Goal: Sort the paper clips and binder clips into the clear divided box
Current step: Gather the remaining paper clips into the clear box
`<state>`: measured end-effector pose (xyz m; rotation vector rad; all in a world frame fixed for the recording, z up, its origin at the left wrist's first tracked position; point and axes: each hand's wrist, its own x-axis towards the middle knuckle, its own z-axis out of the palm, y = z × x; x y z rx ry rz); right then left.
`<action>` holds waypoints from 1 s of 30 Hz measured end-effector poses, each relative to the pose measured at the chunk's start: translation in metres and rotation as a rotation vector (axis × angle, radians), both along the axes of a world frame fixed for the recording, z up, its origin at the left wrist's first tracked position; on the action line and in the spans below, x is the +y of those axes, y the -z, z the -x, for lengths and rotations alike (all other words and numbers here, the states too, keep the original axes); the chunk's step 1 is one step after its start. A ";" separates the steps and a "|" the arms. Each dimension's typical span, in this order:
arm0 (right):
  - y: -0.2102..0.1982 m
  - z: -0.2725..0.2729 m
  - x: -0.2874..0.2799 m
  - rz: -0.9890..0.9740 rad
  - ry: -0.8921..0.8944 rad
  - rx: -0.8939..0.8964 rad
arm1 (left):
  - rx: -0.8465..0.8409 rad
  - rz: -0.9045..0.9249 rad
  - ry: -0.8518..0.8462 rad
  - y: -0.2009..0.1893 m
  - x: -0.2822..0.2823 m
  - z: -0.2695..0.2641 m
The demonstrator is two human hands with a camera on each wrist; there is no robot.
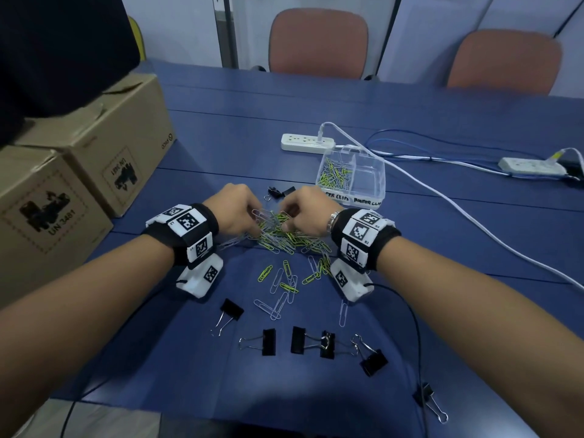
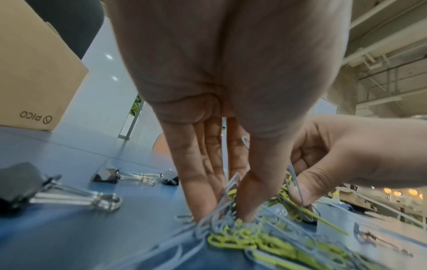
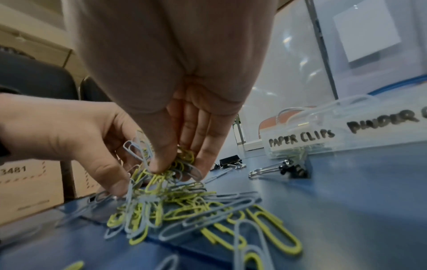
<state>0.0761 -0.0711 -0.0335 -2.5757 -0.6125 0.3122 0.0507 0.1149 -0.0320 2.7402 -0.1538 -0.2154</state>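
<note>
**Both hands gathered tangled paper clips**

Nearest on the blue surface (image 1: 458, 216) lay stiff binder clips (image 1: 268, 342). Beyond, the left hand (image 1: 235, 210) and right hand (image 1: 305, 213) each pinched light, slippery paper clips (image 1: 278, 235), best bunched. Farther right stood the clear divided box (image 1: 377, 181).

Blue table (image 1: 442, 128), two brown chairs (image 1: 317, 42) behind, cardboard boxes (image 1: 104, 147) left, pale wall (image 1: 189, 23)

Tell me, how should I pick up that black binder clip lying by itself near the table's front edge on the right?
Probably best to pinch the binder clip by its black body, from above. It lies flat, silver wire handles stretched toward the table edge; those thin loops look likely to swivel and slip, while the body seems stiffer.
</note>
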 end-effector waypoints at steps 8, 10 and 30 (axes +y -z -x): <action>-0.020 -0.004 0.001 -0.238 0.154 0.133 | 0.060 0.163 -0.040 -0.023 0.010 -0.001; -0.027 -0.003 0.000 -0.314 0.169 0.168 | 0.060 0.199 -0.060 -0.027 0.010 -0.001; -0.096 -0.024 -0.026 -0.772 0.376 0.157 | 0.025 0.599 -0.081 -0.071 -0.007 -0.036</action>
